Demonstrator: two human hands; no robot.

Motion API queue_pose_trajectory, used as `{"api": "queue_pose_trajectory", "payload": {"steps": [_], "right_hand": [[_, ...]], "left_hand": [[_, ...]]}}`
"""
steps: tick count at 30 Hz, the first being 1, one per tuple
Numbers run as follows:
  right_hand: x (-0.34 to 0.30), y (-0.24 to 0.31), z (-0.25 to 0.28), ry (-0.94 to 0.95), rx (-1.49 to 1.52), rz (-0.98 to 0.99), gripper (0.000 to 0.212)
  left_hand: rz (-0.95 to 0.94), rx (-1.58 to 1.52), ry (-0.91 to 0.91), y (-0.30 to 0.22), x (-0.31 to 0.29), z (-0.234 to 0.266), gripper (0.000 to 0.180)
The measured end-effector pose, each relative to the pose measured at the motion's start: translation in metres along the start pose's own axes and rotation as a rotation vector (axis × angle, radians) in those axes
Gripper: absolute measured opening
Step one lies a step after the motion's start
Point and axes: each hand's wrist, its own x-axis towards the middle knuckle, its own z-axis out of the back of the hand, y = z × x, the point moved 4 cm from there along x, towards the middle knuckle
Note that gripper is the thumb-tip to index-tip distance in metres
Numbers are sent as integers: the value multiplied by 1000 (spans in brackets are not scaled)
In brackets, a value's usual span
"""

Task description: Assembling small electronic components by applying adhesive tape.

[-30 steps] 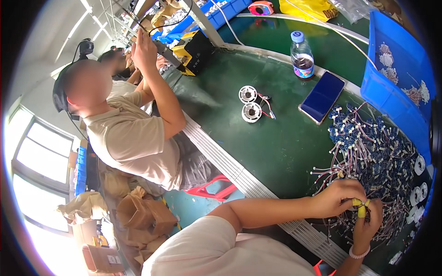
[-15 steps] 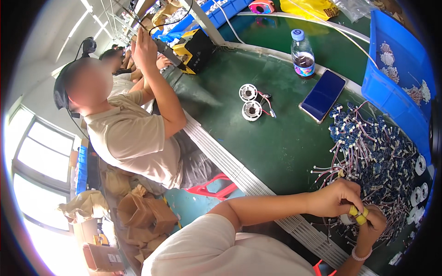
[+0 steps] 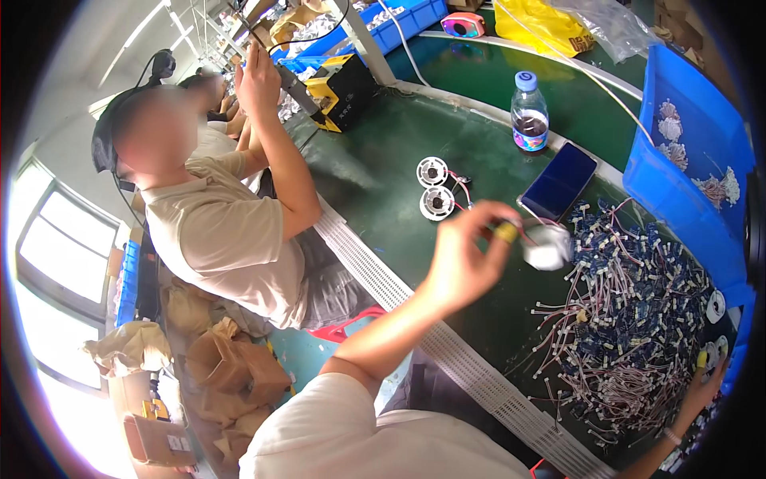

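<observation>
My left hand (image 3: 467, 259) is raised over the middle of the green table. Its thumb and fingers pinch the thin wires of a white round housing (image 3: 547, 246), which hangs blurred to the right of the fingers. Yellow covers show on fingertips of both hands. At the far right edge, my right hand (image 3: 704, 389) has thumb and fingers around a white round part (image 3: 712, 354), partly hidden by the hand. Two white round housings with red and dark wires (image 3: 436, 203) lie side by side on the table beyond my left hand.
A large heap of small blue boards with wires (image 3: 638, 311) covers the table's right side. Beyond it stand a phone (image 3: 558, 182), a bottle (image 3: 530, 112) and a blue bin (image 3: 678, 172). At left, a co-worker (image 3: 223, 215) sits beside a yellow-black device (image 3: 339, 92).
My hands were together at the near edge of the heap. The left has moved left and away, carrying the white housing; the right has gone to the white round parts at far right.
</observation>
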Motion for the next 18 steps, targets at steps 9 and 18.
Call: {"api": "queue_pose_trajectory", "payload": {"steps": [9,18], "right_hand": [[-7,22,10,106,102,-82,43],[7,159,87,-29,530,-100,30]], "left_hand": [[-324,669,-27,7,11,-19,48],[-367,367,450,-15,-24,-92,38]]}}
